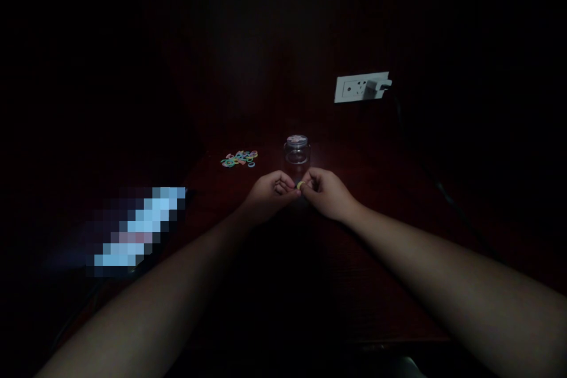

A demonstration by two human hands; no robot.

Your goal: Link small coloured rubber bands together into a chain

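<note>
In the head view, the right hand [330,194] has its thumb and forefinger closed on a small yellow piece [300,186], probably a band. It lies right in this grip, at about nine o'clock from the right palm. The left hand [269,194] meets it from the other side, fingertips drawn together at the piece; I cannot tell whether they pinch it too. The right hand looks the nearer of the two. The piece is too small and too covered to show its long axis.

A clear jar [296,156] stands upright at twelve o'clock, just beyond the fingers, its lid [297,140] on. At ten o'clock, well apart from both hands and nearer the left, a loose pile of coloured bands [240,159] rests on the dark red worktop [376,189].
</note>
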